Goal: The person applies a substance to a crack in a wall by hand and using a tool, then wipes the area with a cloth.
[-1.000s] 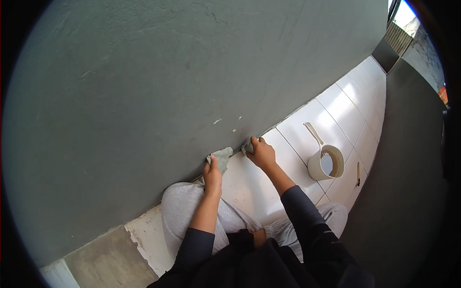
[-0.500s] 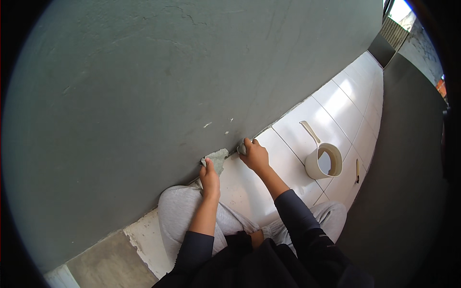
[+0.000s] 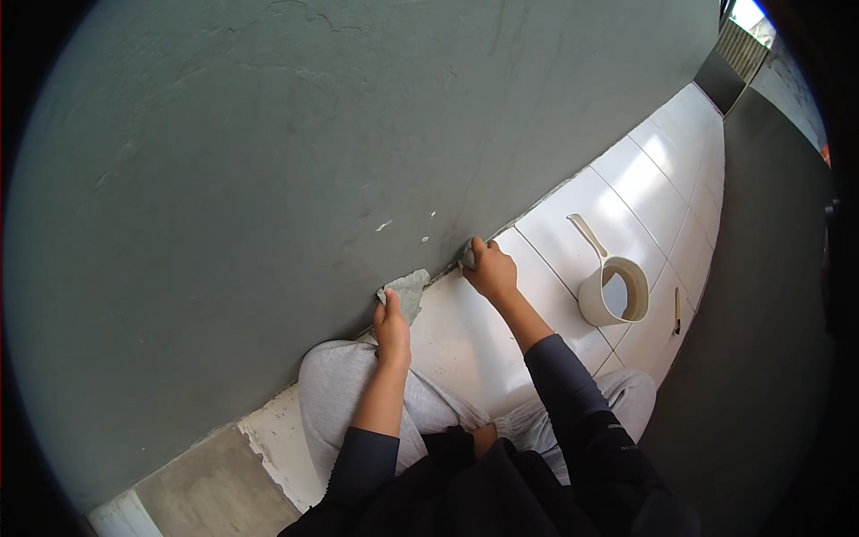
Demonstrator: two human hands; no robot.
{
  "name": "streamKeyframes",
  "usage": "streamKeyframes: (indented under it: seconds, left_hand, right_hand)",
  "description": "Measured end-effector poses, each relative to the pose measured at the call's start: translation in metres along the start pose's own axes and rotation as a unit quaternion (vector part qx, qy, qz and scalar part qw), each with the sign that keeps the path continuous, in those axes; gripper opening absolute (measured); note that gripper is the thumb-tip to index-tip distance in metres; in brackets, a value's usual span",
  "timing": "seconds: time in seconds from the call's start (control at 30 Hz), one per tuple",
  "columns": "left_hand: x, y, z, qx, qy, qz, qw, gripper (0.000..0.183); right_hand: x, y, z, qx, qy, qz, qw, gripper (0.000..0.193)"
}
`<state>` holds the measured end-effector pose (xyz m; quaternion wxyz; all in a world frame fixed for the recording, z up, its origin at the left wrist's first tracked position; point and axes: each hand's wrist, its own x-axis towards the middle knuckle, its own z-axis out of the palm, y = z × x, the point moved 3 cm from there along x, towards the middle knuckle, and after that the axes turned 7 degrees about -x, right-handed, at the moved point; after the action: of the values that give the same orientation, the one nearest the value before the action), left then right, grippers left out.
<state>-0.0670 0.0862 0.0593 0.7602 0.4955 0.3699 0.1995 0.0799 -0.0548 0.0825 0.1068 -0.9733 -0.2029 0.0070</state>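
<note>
My left hand point(image 3: 392, 329) is closed on a ragged, flat grey-green piece point(image 3: 408, 291), thumb on top. The piece is held beside the foot of the grey wall point(image 3: 268, 197); its material is unclear. Farther along the same joint, my right hand point(image 3: 492, 270) is closed round a small grey lump point(image 3: 468, 255), pressed in where the wall meets the white tiled floor point(image 3: 456, 331). Fingers cover most of the lump, so I cannot tell whether it is paste or a cloth.
To the right stands a cream long-handled dipper point(image 3: 591, 300) with liquid in it. Beyond it lies a thin, pale-handled tool point(image 3: 677, 311) near a second dark wall point(image 3: 761, 268). My crossed legs point(image 3: 344, 376) rest close to the wall. Bare grey flooring point(image 3: 215, 488) shows at the lower left.
My right hand has moved a little farther up and right along the joint with the lump. The left hand has stayed nearly still with its piece. The whole view has shifted slightly.
</note>
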Motion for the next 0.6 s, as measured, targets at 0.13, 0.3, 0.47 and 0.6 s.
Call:
streamKeyframes:
  seconds: [0.13,0.3,0.47,0.6]
  left_hand:
    - [-0.007,0.008,0.005,-0.056,-0.011,0.011,0.998,0.055]
    - [-0.001,0.001,0.002,0.004,-0.015,0.031,0.999,0.053]
    - [-0.003,0.005,-0.001,-0.053,-0.012,0.026,0.998,0.052]
    - [-0.011,0.015,0.008,-0.004,-0.019,0.006,1.0,0.051]
  right_hand:
    - [-0.016,-0.022,0.015,-0.01,-0.017,-0.068,0.997,0.045]
    - [0.0,0.003,0.002,-0.004,0.026,-0.016,1.0,0.04]
    - [-0.018,-0.02,0.013,0.012,0.033,-0.085,0.996,0.038]
    - [-0.004,-0.001,0.004,0.004,0.016,-0.025,1.0,0.041]
